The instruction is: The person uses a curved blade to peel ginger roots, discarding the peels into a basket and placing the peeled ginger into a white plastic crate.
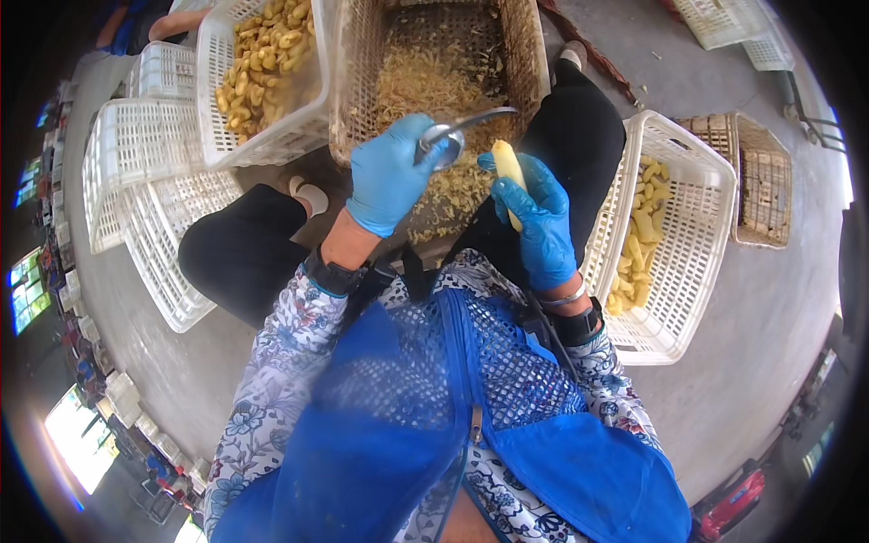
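Note:
My left hand (390,176), in a blue glove, is closed around a spoon-like metal tool (447,144). The tool's shiny rounded part sits by my fingers, and a thin curved length points right. In my right hand (540,217), also gloved in blue, a pale yellow peeled root piece, likely ginger (508,166), stands nearly upright between thumb and fingers. Tool and root are apart. Both hands are above the near end of a stained plastic crate (523,54), between my knees, with a heap of peel shavings (434,85) in it.
At the upper left, a white crate (207,81) holds many brownish-yellow root pieces (271,61). Other white crates (146,146) stand beside it. Right of my leg, a white crate (699,271) contains pale peeled pieces (638,244). Behind it is a brown-stained crate (767,176).

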Available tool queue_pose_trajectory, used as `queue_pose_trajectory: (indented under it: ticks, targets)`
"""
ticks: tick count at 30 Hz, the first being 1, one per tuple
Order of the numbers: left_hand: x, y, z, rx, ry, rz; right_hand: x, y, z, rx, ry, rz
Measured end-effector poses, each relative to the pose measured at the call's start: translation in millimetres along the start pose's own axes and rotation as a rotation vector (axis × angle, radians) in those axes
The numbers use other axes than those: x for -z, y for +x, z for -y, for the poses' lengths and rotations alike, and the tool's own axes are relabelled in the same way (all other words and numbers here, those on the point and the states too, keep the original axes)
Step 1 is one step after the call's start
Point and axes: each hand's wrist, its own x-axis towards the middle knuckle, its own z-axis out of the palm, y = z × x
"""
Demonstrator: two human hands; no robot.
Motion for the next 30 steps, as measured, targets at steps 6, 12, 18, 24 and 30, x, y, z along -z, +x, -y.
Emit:
queue_pose_trajectory:
  ticks: [6, 12, 18, 24, 30]
  targets:
    - [-4, -5, -12, -0.17, 0.123, 0.008, 2, -2, -2, -0.004, 0.067, 0.026]
    - [-8, -4, -12, -0.254, 0.278, 0.006, 2, -3, -1, -0.033, 0.106, -0.002]
    - [-15, -3, -2, -0.34, 0.427, -0.068, -1, -5, 4, -0.136, 0.217, -0.033]
    - [-22, -8, 15, -0.336, 0.457, -0.088, 4, -12, 8, -0.154, 0.285, 0.038]
    - [-15, -24, 57, -0.218, 0.417, -0.18, 5, -25, 59, 0.08, 0.186, 0.128]
